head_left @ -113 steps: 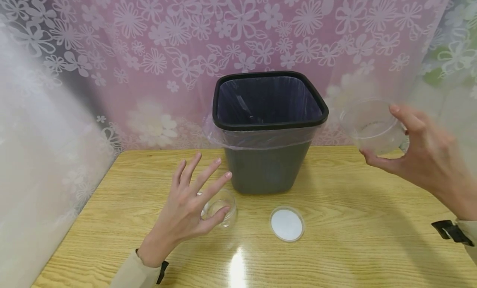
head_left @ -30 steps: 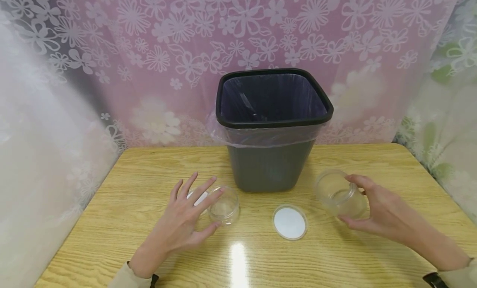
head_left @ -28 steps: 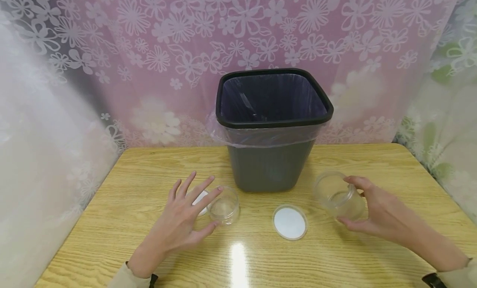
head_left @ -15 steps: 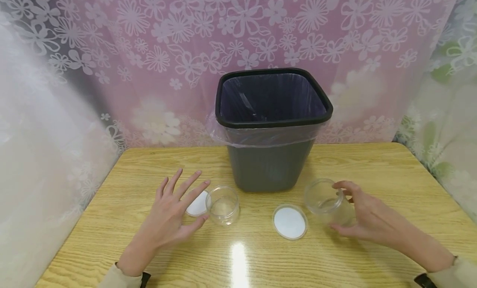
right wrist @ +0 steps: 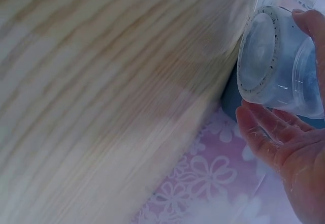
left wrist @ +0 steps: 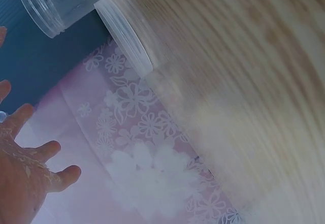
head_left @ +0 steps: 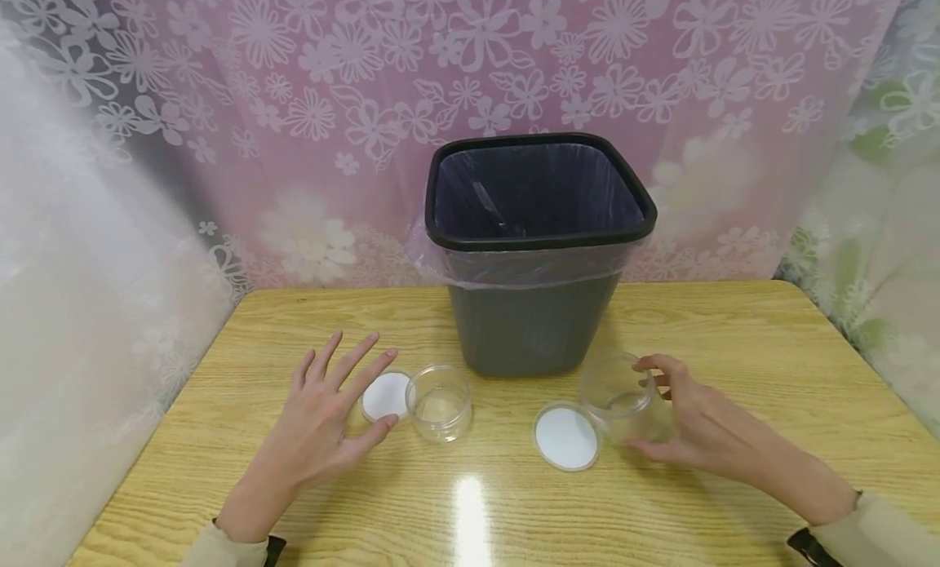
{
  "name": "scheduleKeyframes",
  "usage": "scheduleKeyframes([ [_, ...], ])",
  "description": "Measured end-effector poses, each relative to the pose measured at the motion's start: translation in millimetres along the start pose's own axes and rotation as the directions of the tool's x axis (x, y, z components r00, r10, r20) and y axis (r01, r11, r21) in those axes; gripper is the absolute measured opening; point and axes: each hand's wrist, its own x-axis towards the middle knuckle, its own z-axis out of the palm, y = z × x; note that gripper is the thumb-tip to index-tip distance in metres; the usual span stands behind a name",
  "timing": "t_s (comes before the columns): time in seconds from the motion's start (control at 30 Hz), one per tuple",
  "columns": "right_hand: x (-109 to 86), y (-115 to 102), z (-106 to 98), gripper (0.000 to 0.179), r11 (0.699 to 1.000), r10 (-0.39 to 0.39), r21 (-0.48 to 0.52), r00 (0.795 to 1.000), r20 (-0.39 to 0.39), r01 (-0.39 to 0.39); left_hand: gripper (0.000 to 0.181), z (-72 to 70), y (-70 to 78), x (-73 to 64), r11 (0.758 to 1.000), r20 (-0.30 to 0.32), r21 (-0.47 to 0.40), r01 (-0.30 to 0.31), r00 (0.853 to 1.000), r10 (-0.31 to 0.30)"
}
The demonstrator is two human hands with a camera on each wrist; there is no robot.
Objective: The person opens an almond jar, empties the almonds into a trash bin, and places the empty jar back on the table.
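My right hand [head_left: 701, 428] grips a clear plastic jar [head_left: 615, 387] between thumb and fingers. The jar is tilted, its mouth toward the left and up, close beside a round white-centred lid [head_left: 566, 438] on the table. Dark specks ring its base [right wrist: 277, 36] in the right wrist view. My left hand [head_left: 312, 428] is spread, fingers apart, holding nothing. Nearest to it is a second white lid [head_left: 385, 396], which lies against another clear jar [head_left: 439, 408] standing upright. In the left wrist view that jar [left wrist: 61, 3] and lid [left wrist: 124, 36] show at the top.
A dark grey bin [head_left: 532, 330] with a black rim and a clear liner bag stands behind the jars. The wooden table [head_left: 470, 502] ends at a pink flowered curtain [head_left: 367, 102], with pale sheets at both sides.
My right hand has brought its jar down from the upper right, then leftward to the right lid, which has shifted slightly left. My left hand has drawn left, uncovering the other lid and jar.
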Motion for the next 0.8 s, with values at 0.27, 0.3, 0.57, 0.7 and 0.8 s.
scheduleKeyframes([
  [0.27,7.9,-8,7,0.108,1.0,0.02,0.001,0.999,0.025,-0.021,0.07,-1.3,-0.4,-3.2,1.0,0.013,0.007,0.016,1.0,-0.016],
  [0.3,8.7,-9,8,0.108,1.0,0.022,0.0,0.999,0.032,-0.022,0.07,-1.3,-0.2,-3.5,1.0,0.014,0.008,0.017,1.0,-0.017],
  [0.57,13.7,-17,14,0.105,0.995,0.064,0.07,0.992,0.11,-0.072,0.072,-1.6,0.5,-5.5,0.999,0.035,0.008,0.039,0.999,-0.04],
  [0.7,15.3,-18,16,0.109,0.996,0.052,0.071,0.993,0.107,-0.06,0.074,-1.5,0.3,-5.6,0.999,0.041,0.004,0.039,0.998,-0.039],
  [0.8,15.7,-19,17,0.112,0.996,0.046,0.074,0.992,0.114,-0.055,0.077,-0.6,1.1,-6.2,0.999,0.05,0.009,0.038,0.998,-0.039],
])
